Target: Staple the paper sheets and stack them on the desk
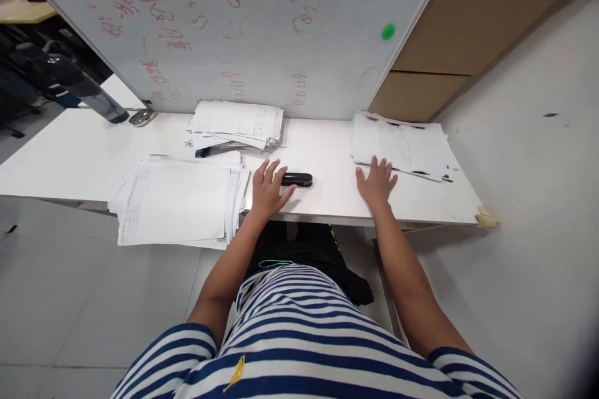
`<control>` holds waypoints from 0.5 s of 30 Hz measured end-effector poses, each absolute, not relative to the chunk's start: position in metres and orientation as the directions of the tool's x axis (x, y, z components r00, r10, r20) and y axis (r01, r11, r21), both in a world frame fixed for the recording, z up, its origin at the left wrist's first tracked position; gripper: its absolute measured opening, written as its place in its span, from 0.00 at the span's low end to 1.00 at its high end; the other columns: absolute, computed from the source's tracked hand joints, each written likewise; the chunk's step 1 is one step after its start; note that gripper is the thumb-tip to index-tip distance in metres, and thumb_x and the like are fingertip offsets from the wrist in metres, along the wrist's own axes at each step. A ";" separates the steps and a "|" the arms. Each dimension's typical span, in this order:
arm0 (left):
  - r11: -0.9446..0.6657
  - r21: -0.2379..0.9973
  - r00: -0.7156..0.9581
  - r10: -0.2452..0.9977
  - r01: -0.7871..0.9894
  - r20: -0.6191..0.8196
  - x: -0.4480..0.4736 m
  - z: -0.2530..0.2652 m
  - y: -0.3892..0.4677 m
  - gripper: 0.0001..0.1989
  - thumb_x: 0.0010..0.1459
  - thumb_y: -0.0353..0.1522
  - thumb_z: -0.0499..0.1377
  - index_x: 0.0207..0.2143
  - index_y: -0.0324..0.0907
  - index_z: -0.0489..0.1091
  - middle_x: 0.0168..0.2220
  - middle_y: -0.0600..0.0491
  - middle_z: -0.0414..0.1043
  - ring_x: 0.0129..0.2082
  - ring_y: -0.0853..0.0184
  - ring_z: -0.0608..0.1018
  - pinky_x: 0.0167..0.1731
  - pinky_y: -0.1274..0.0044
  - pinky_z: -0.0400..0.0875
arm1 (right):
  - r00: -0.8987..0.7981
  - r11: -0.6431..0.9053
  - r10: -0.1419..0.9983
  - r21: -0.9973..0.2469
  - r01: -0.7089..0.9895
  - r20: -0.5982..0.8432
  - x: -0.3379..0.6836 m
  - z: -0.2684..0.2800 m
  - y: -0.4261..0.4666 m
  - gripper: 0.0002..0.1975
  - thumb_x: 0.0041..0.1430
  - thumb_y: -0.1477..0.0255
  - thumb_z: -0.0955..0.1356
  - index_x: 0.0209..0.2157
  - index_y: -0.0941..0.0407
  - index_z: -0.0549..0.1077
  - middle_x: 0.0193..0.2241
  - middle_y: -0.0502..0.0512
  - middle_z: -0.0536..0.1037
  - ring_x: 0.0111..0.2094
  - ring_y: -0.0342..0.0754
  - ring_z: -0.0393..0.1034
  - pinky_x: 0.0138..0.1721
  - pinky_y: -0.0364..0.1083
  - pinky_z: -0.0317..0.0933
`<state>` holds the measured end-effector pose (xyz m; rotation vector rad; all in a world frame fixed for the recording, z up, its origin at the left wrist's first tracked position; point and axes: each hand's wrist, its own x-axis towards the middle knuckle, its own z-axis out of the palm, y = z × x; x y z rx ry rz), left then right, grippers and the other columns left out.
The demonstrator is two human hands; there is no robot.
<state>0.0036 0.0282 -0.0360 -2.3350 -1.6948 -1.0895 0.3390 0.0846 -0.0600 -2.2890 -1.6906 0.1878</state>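
Observation:
A black stapler lies flat on the white table. My left hand is at its left end, fingers spread, with the stapler's end between thumb and index finger; I cannot tell how firmly they touch it. My right hand is open, palm down near the front edge. Its fingertips reach the near edge of the right-hand stack of papers. Left of my left hand, another paper pile sticks out over the table's front edge.
A third paper stack lies at the back with a dark object partly under it. Behind stands a whiteboard with red writing and magnets. A dark bottle and a computer mouse are at the left. Cardboard boxes and a wall are right.

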 end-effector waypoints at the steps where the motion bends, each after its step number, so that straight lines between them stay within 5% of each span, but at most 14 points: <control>1: -0.340 0.363 0.085 0.820 0.867 0.566 -0.003 -0.032 0.018 0.23 0.65 0.46 0.59 0.55 0.42 0.73 0.63 0.40 0.70 0.70 0.47 0.62 0.68 0.58 0.54 | 0.313 -0.276 0.947 -0.312 0.909 0.075 0.339 -0.060 0.083 0.40 0.71 0.51 0.53 0.74 0.59 0.49 0.75 0.71 0.46 0.75 0.67 0.35 0.69 0.72 0.35; 4: -0.079 0.414 -0.143 0.867 0.907 0.478 -0.039 -0.026 -0.009 0.22 0.67 0.44 0.56 0.56 0.42 0.73 0.64 0.39 0.69 0.72 0.47 0.59 0.69 0.57 0.51 | 0.334 -0.291 0.939 -0.327 0.899 0.082 0.340 -0.062 0.082 0.40 0.70 0.51 0.54 0.74 0.60 0.50 0.74 0.72 0.46 0.75 0.68 0.36 0.69 0.72 0.36; 9: 0.388 0.322 -0.444 0.888 0.864 0.121 -0.107 -0.036 -0.031 0.47 0.59 0.56 0.59 0.70 0.36 0.56 0.74 0.32 0.49 0.74 0.37 0.47 0.68 0.45 0.44 | 0.335 -0.295 0.939 -0.324 0.899 0.076 0.343 -0.066 0.084 0.41 0.70 0.51 0.56 0.74 0.61 0.50 0.74 0.73 0.48 0.75 0.69 0.37 0.69 0.73 0.37; 15: 0.439 0.269 -0.478 0.873 0.858 0.101 -0.118 -0.036 -0.032 0.38 0.64 0.52 0.54 0.68 0.39 0.61 0.73 0.35 0.54 0.73 0.41 0.55 0.68 0.46 0.50 | 0.344 -0.292 0.935 -0.354 0.888 0.091 0.345 -0.071 0.084 0.42 0.69 0.51 0.57 0.74 0.61 0.49 0.73 0.74 0.50 0.74 0.69 0.38 0.69 0.73 0.36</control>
